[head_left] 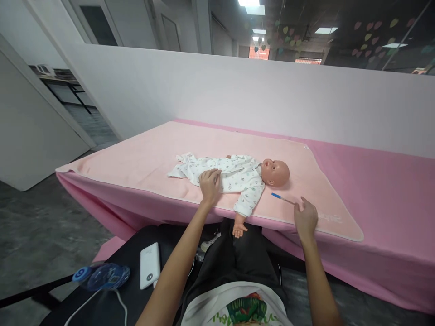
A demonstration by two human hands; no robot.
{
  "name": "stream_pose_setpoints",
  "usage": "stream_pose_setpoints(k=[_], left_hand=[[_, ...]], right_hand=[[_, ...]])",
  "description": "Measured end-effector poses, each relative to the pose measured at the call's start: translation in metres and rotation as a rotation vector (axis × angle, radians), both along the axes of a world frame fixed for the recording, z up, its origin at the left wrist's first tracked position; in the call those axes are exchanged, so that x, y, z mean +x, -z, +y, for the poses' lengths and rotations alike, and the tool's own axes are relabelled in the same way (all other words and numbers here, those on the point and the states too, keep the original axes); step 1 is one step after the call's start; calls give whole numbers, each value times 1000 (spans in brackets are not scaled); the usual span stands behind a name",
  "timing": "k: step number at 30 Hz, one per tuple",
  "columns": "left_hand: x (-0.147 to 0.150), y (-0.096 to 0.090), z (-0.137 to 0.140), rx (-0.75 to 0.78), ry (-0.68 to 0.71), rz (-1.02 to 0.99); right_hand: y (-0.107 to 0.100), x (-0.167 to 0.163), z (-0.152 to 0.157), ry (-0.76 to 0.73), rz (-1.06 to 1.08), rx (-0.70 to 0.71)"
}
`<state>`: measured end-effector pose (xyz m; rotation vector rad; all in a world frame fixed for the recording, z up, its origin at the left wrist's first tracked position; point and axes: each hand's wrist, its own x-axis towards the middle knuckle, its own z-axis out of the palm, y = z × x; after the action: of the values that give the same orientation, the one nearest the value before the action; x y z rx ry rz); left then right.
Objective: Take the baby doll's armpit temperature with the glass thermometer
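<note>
- The doll in a white printed cloth garment point(234, 179), with a smooth plastic head, is laid on its back near the table's front edge, head to the right.
- Its lower body is covered by the left hand point(210, 185), fingers bent; whether any cloth is pinched cannot be told.
- By the right hand point(306, 219), thumb and forefinger parted, the thin end of a slim blue-tipped stick point(280, 197) is met; whether it is gripped cannot be told.
- The doll could be dragged off if its near arm, hung over the edge above the lap, were caught by a knee.
- The stick could be rolled away or dropped if only its end were nudged.
- Doll and stick could both be shifted if the soft peach mat point(142, 149) were tugged.
- The mat is spread over a bright pink draped cloth point(384, 190).
- The table is backed by a white partition wall point(238, 86), topped by glass with heart-shaped stickers point(369, 31).
- At left, a clear blue-capped plastic bottle point(105, 276) is laid beside a white rectangular device point(150, 266).
</note>
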<state>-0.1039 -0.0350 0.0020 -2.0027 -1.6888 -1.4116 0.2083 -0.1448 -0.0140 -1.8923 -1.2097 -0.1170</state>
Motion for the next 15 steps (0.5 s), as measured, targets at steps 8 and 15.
stream_pose_setpoints(k=[8,15], left_hand=[[0,4,10,34,-56,-30],[25,-31,19,146,-15,-206]], right_hand=[[-36,-93,72,-436,-107,83],[-34,-130,128,-453,26,44]])
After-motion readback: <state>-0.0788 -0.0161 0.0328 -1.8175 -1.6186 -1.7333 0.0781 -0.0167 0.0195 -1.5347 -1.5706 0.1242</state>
